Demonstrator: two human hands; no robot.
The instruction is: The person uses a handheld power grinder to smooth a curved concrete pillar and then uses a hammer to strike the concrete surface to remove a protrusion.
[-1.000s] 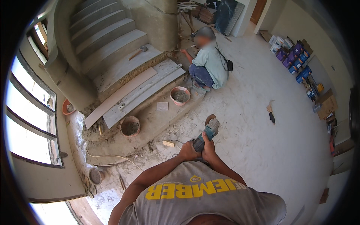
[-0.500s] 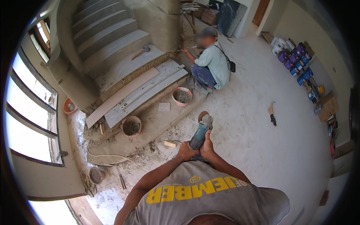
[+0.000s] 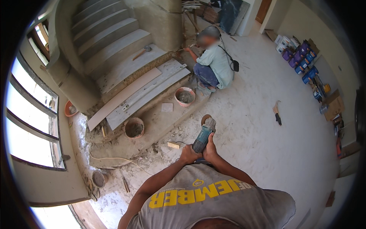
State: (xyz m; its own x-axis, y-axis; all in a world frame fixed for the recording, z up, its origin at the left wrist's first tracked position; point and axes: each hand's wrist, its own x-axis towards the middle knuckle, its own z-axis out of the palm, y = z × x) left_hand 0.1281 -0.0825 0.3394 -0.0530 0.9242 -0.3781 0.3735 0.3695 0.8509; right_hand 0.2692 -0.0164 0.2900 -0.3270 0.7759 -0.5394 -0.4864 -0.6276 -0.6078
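Both my hands hold a teal and grey angle grinder (image 3: 204,135) out in front of my body, its brown disc (image 3: 206,118) pointing away from me. My left hand (image 3: 189,154) is wrapped round the dark rear end of the body. On the other side, my right hand (image 3: 211,150) grips it with the thumb laid along the casing. A dark cord shows beside my left hand. Just left of the grinder, a small pale block (image 3: 173,145) lies on the dusty floor.
Ahead rise curved concrete stairs (image 3: 118,45) with a mallet (image 3: 142,52) and long boards (image 3: 145,95). Mortar buckets (image 3: 134,128) (image 3: 185,97) stand on the low step. A co-worker (image 3: 215,63) squats beside the stairs. A handled tool (image 3: 277,113) lies right; boxes and cans (image 3: 301,57) line the wall.
The grinder and both my hands stay almost where they were. The co-worker's head and arm have shifted slightly by the stairs.
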